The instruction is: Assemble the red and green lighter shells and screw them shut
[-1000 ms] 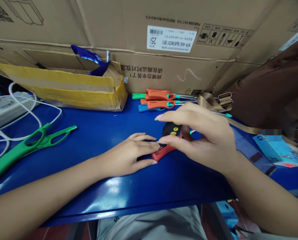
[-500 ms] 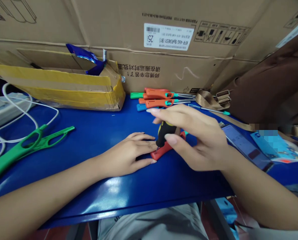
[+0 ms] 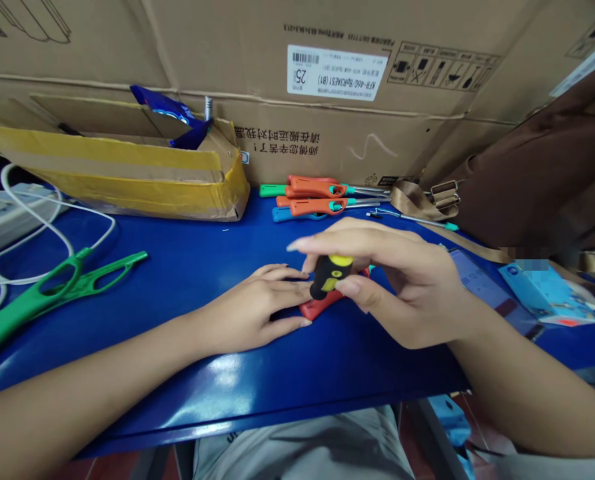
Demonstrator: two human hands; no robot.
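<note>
My right hand [image 3: 407,283] pinches a short black screwdriver with a yellow cap [image 3: 330,275], held upright, its tip down on a red-orange lighter body [image 3: 317,307] lying on the blue table [image 3: 202,267]. My left hand [image 3: 257,310] lies flat beside it, fingertips pressed on the lighter's left end, holding it against the table. The tip of the screwdriver is hidden between my fingers.
A row of orange, green and blue long lighters [image 3: 312,197] lies at the back by the cardboard boxes [image 3: 327,100]. A green plastic lighter shell [image 3: 52,293] and white cables [image 3: 37,220] are on the left. A yellow-taped open box [image 3: 127,173], a phone [image 3: 482,287] and a blue packet [image 3: 547,293] lie around.
My right hand has turned the screwdriver more upright, so its yellow cap now faces up. My left hand and the red lighter stayed put.
</note>
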